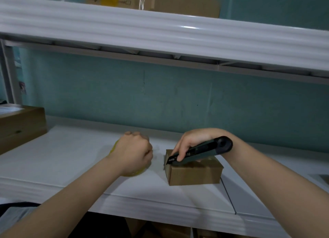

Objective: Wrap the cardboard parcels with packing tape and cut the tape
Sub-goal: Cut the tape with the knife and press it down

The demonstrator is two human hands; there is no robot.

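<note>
A small cardboard parcel [195, 173] lies on the white shelf [74, 157], right of centre. My right hand [191, 141] grips a dark green utility knife [201, 151], whose tip sits at the parcel's upper left edge. To the left, my left hand [134, 154] is curled round a yellowish roll of packing tape [114, 147], most of which is hidden under the hand. A faint clear strip of tape seems to stretch from the roll towards the parcel.
A larger brown cardboard box [21, 127] stands at the far left of the shelf. Another white shelf [160, 34] runs overhead with cardboard boxes [185, 2] on it. A teal wall is behind. More cardboard shows below the shelf's front edge.
</note>
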